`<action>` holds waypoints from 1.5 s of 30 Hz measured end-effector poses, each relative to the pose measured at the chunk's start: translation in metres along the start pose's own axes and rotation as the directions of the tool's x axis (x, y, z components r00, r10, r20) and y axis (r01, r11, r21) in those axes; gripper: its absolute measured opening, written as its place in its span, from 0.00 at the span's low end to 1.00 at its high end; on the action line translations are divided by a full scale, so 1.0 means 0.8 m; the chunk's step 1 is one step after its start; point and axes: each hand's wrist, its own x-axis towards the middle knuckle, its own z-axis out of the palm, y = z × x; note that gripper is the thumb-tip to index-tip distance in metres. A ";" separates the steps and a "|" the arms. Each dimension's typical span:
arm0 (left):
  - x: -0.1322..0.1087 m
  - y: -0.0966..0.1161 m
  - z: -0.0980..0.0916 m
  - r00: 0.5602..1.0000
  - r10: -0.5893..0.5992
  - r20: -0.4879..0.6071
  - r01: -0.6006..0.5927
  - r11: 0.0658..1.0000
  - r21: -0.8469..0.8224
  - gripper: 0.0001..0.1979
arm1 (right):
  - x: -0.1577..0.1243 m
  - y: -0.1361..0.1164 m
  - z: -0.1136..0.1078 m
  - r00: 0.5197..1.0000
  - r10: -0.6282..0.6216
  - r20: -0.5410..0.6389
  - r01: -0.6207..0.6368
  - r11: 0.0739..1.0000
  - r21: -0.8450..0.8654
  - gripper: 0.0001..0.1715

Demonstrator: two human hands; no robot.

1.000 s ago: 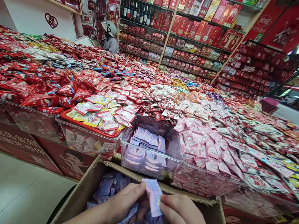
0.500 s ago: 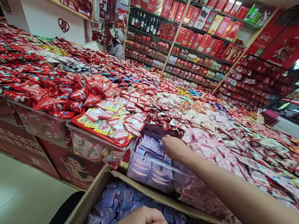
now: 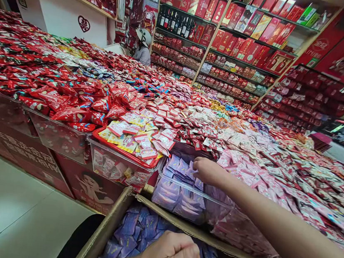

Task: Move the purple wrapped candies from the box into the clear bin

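My right hand (image 3: 207, 171) reaches into a clear plastic bin (image 3: 164, 193) of purple sachets (image 3: 177, 166) on the display table. Its fingers are curled and rest on the sachets; I cannot see whether they hold one. My left hand (image 3: 169, 256) is low in an open cardboard box (image 3: 110, 226) full of the same purple sachets (image 3: 134, 229). Its fingers are bent down into the pile and what they grip is hidden.
A long table (image 3: 48, 135) is heaped with red, pink and yellow sweet packets in clear bins. Shelves (image 3: 233, 40) of red boxes and bottles line the back wall. A person in a helmet (image 3: 143, 44) stands at the far end. Pale floor (image 3: 8, 209) lies to the left.
A second ago both hands held a purple packet over the box. My right hand then went up into the clear bin and stays there; my left hand dropped back into the box.
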 end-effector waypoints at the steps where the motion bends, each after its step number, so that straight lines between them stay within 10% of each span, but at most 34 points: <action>1: -0.001 -0.001 -0.001 0.998 0.025 -0.065 -0.025 1.000 0.008 0.26 | -0.015 -0.005 -0.014 0.998 0.015 -0.069 -0.013 0.999 0.040 0.08; 6: -0.004 -0.008 0.000 0.896 0.128 -0.424 -0.157 0.987 -0.035 0.19 | -0.128 -0.081 -0.039 0.940 0.180 -0.290 0.031 0.802 0.597 0.11; 11: 0.007 -0.002 0.011 0.771 0.011 -0.637 -0.253 0.923 -0.290 0.17 | -0.175 -0.177 0.046 0.933 0.265 -0.245 0.076 0.518 0.852 0.11; 15: 0.009 0.019 0.012 0.805 -0.031 -0.593 -0.223 0.909 -0.351 0.15 | -0.168 -0.189 0.075 0.878 0.403 -0.260 0.107 0.364 0.925 0.09; 22: 0.011 0.031 0.001 0.845 -0.104 -0.525 -0.071 0.951 -0.302 0.11 | -0.178 -0.164 0.075 0.880 0.474 0.014 0.139 -0.286 0.948 0.16; 34: 0.005 0.009 0.014 0.868 -0.058 -0.492 -0.116 0.942 -0.316 0.15 | -0.173 -0.166 0.103 0.736 0.657 0.163 0.248 -0.485 0.839 0.16; 37: 0.000 0.009 0.010 0.886 -0.042 -0.463 -0.140 0.926 -0.351 0.13 | -0.185 -0.156 0.085 0.716 0.692 0.094 0.234 -0.365 0.901 0.14; 42: 0.001 0.006 -0.004 0.896 -0.085 -0.436 -0.050 0.956 -0.290 0.11 | -0.182 -0.078 0.009 0.582 0.761 -0.286 0.190 0.214 0.958 0.10; 45: 0.002 0.001 -0.005 0.908 -0.099 -0.407 0.020 0.981 -0.195 0.08 | -0.130 -0.025 -0.027 0.654 0.618 -0.435 0.088 0.510 0.856 0.07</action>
